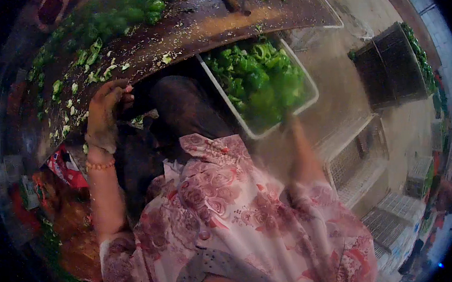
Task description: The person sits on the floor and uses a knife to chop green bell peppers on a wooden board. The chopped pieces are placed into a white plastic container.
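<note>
The cut peppers (255, 78) sit in the tub (233, 109), heaped up near its rim. I think some could fall out if the tub gets a bump, because the heap is so high. The tub is just beside the table (218, 23), partly under its edge, and I can't see what holds it up. If it rests on something wobbly, it could tip.

More green bits (118, 17) lie on the table, with pale seeds (151, 44) all around. A sleeve or an arm brushing the edge could knock some down, since a few lie close to it.

The left hand (107, 105) is by the table edge. Its fingers are bent in, only partly open. A tiny pink spot shows at the tips, but I can't tell if it is a thing being held or just a fingertip. I can't tell if the hand touches the table.

The right hand (289, 120) is at the near side of the tub, by the rim. It is too blurry to tell if its fingers are apart or together, or if it holds a pepper.
</note>
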Demonstrator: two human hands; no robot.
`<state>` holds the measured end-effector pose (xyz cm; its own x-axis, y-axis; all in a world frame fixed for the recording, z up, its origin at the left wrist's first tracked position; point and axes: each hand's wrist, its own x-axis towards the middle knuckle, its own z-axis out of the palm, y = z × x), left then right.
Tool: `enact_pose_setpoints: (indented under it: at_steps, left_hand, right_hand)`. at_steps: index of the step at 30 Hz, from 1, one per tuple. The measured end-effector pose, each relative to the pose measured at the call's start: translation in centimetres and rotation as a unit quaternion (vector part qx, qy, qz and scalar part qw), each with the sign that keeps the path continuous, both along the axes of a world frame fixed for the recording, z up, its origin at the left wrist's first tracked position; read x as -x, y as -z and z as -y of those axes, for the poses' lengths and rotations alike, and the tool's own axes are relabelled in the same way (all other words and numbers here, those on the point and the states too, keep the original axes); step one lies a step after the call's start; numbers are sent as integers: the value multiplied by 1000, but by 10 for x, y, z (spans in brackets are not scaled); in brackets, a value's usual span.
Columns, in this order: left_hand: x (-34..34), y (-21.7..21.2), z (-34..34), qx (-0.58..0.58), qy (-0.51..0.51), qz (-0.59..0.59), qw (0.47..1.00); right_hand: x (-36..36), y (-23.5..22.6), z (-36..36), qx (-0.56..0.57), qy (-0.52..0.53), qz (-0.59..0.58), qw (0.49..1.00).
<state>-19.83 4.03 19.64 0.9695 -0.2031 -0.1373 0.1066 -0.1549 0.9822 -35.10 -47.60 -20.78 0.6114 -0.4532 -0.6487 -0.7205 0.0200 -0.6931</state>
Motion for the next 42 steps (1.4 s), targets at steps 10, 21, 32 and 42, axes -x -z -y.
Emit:
enact_pose_setpoints:
  at_steps: [10, 21, 32, 42]
  left_hand:
    - [-4, -10, 63, -20, 106, 55, 993]
    - [-16, 31, 90, -103, 188, 46, 976]
    - [-52, 50, 76, -102, 149, -46, 982]
    - [-76, 62, 69, -76, 84, -160, 981]
  right_hand:
    - [102, 14, -35, -280, 233, 132, 922]
    - [96, -207, -44, 367, -157, -112, 910]
    - [-107, -135, -86, 547, -278, 141, 777]
    - [-275, -99, -67, 430, -286, -1, 856]
